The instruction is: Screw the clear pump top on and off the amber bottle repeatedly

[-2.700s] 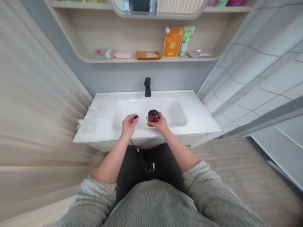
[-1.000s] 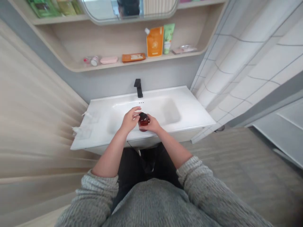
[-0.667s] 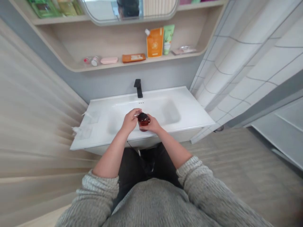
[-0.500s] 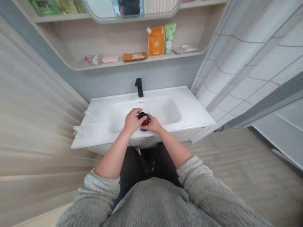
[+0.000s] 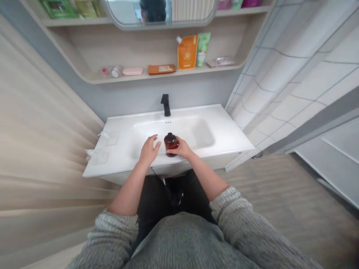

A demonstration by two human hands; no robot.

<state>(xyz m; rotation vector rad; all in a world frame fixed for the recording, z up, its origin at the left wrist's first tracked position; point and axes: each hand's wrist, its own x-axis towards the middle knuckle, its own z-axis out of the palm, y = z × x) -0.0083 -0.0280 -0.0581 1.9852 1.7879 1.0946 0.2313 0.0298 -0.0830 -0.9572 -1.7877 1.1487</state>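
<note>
the right hand (image 5: 183,148) is curled around the right side of a dark red-brown bottle (image 5: 171,145), thumb across its near face; the fingers behind it are hidden by the glass. the bottle stands roughly upright with its black cap (image 5: 169,134) on top, near the middle of the front edge of the white surface (image 5: 231,140), by the front rim of the basin (image 5: 206,134). whether its base touches the rim or hangs just above it, i cannot tell. the left hand (image 5: 150,150) is spread, thumb apart from the fingers, just left of the bottle and not touching it.

the black tap (image 5: 166,105) rises from the middle of the back edge. toward the front left corner lies a see-through packet (image 5: 101,155), its contents too faint to make out. on the shelf (image 5: 134,79) above, the orange pouch (image 5: 187,54) partly covers the green tube (image 5: 203,50). the mirror (image 5: 159,15) is cut off at the top, and the pouch's small print is too blurred to read.
</note>
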